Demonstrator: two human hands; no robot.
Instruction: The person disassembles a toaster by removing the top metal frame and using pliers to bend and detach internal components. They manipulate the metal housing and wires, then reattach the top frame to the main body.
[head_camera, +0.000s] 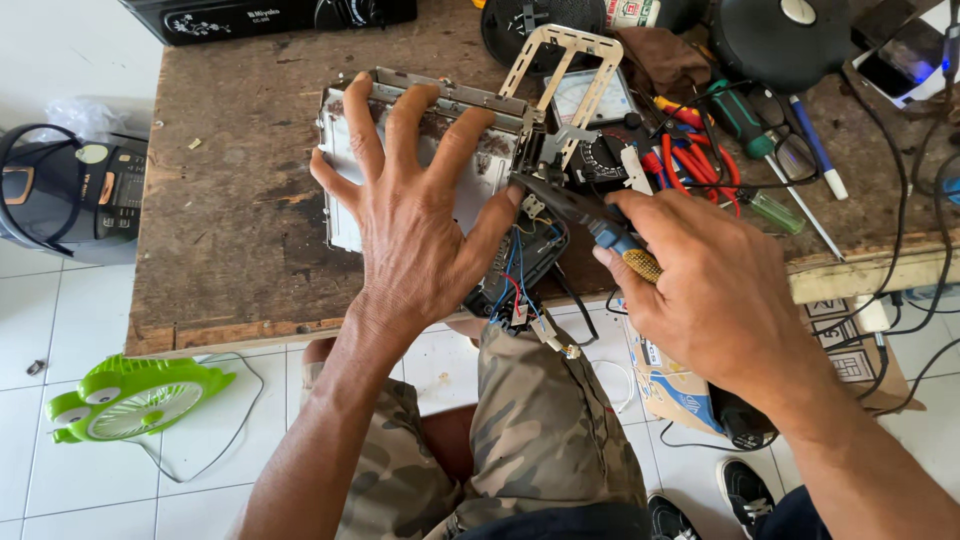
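Note:
My left hand (415, 215) lies flat with fingers spread on a grey metal chassis (340, 170) at the front of a worn wooden bench. My right hand (710, 290) grips pliers (585, 212) with blue and yellow handles. Their dark jaws point left at the chassis' right end, where a black part with red, blue and white wires (520, 290) hangs over the bench edge. A pale metal bracket frame (560, 60) stands just behind the chassis.
A multimeter (590, 110), red-handled cutters (690, 160), screwdrivers (810, 140), eyeglasses and cables crowd the bench's right side. A black appliance (260, 15) sits at the back. On the tiled floor are a green fan (130, 400), a dark cooker (70, 190) and a cardboard box (680, 390).

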